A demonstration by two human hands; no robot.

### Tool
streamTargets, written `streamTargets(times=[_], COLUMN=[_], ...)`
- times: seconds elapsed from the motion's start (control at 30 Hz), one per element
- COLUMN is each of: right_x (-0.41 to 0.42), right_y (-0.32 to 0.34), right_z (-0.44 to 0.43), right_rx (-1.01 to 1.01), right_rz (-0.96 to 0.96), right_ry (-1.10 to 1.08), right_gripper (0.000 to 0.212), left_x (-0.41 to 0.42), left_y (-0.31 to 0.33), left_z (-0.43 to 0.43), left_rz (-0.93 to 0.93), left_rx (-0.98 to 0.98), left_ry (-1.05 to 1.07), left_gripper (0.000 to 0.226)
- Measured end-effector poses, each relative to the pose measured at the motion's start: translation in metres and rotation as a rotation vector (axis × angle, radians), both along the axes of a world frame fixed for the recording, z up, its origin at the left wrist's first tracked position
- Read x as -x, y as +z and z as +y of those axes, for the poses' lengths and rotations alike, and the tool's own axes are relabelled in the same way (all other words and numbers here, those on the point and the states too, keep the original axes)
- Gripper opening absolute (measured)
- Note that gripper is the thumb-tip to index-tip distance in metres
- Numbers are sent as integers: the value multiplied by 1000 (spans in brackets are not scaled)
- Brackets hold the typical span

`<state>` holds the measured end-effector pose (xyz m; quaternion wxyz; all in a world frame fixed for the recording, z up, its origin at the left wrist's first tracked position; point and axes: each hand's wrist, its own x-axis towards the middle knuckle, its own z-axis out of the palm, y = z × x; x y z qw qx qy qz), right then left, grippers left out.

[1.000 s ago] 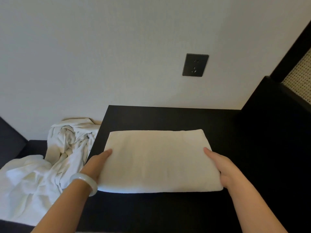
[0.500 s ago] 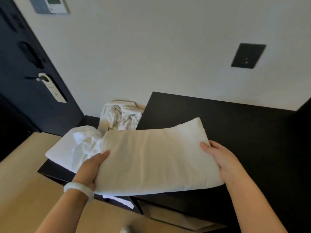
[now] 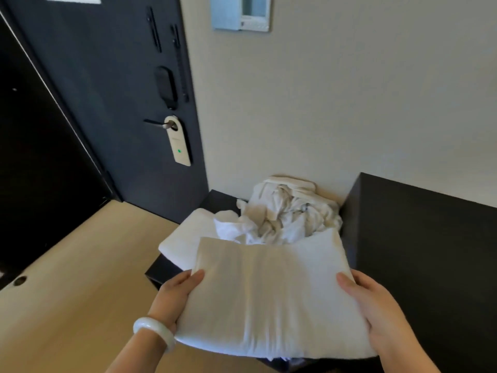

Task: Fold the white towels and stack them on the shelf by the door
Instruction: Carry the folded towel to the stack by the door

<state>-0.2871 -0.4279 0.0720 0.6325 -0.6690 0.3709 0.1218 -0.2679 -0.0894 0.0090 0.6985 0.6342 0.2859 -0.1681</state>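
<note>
A folded white towel hangs in the air in front of me, held flat by both ends. My left hand grips its left edge, thumb on top. My right hand grips its right edge the same way. Beyond it a crumpled heap of white towels lies on a low black shelf against the wall, beside the door. Another folded white towel lies at the heap's left, partly hidden by the towel I hold.
A dark door with a handle and a hanging tag stands to the left. A taller black cabinet fills the right. Light wooden floor spreads on the left. A wall panel is above.
The towel has been lifted off the black cabinet top and carried left, over the low shelf. My view has swung left toward the door. Both hands keep their hold.
</note>
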Motion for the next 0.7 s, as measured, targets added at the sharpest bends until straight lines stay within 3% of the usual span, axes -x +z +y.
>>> streamTargets(times=[0.4, 0.63, 0.7], right_x=[-50, -102, -120], right_y=[-97, -127, -134], right_z=[111, 169, 184], right_rx=[-121, -163, -155], right_rz=[73, -6, -12], right_ry=[74, 78, 46], right_gripper=[26, 26, 25], left_x=[-40, -115, -145], left_y=[-37, -24, -23], left_z=[104, 158, 171], left_rz=[56, -27, -68], left_rx=[-146, -280, -310], left_ry=[6, -62, -106], left_gripper=[14, 49, 41])
